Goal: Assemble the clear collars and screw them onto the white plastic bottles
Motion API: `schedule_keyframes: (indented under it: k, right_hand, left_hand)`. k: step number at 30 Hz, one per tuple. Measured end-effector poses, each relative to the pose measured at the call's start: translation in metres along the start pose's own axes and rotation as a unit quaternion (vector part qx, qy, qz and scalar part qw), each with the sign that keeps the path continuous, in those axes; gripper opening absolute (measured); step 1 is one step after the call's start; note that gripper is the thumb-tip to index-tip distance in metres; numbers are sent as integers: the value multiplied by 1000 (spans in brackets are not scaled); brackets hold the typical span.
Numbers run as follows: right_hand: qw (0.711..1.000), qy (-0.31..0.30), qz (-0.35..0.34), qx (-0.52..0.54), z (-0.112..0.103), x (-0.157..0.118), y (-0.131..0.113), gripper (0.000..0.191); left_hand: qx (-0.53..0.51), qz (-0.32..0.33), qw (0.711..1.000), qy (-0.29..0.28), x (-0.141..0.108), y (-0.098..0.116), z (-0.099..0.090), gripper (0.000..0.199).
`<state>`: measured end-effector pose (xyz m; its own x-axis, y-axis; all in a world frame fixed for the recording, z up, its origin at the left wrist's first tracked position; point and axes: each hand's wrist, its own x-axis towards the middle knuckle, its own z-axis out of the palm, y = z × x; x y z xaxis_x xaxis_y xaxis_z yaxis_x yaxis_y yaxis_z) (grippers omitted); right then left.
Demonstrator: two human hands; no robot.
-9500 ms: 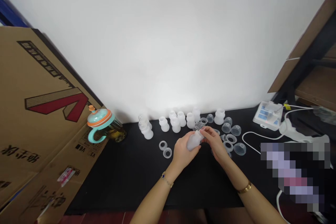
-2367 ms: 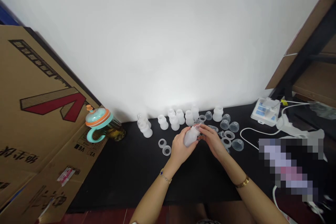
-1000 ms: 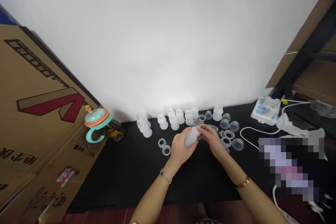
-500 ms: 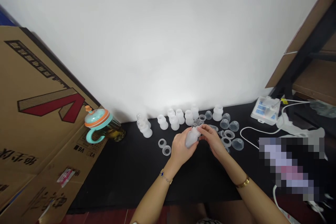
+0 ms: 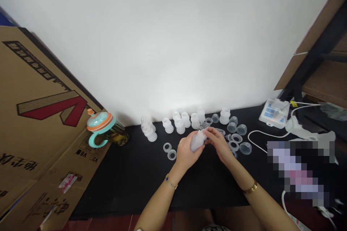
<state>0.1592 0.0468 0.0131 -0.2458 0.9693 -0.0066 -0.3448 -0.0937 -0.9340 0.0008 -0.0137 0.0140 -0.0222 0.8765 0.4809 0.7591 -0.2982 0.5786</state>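
Observation:
My left hand (image 5: 187, 151) is wrapped around a white baby bottle (image 5: 197, 143), which is tilted with its neck up and to the right. At that neck, the fingers of my right hand (image 5: 219, 143) are closed on a pale, clear piece that looks like a collar or nipple; its exact shape is partly hidden by the fingers. Behind my hands stand several white bottles (image 5: 180, 126). On the right lie clear dome caps (image 5: 245, 148) and clear rings (image 5: 236, 138). Two more rings (image 5: 171, 155) lie left of my left hand.
A jug with a turquoise lid (image 5: 100, 121) stands at the left by a large cardboard box (image 5: 51, 90). To the right are a white power strip (image 5: 273, 113) and a white cable (image 5: 257, 148). A white wall (image 5: 173, 43) rises behind the black table (image 5: 130, 187).
Hardly anything differs. Both hands keep their grip at the bottle, which has shifted very slightly to the left.

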Motion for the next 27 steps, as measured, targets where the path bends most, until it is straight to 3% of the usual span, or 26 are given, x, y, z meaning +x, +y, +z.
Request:
schedule_keyframes:
  k: [11,27]
  right_hand:
    - [1000,-6,4,17,0,0,-1,34]
    - [1000,-2,10,20,0,0,-1,29]
  left_hand:
    - [-45,-33,998,-11,2,1,-2,54]
    - [-12,-19,1000,1,0,-1,2,58]
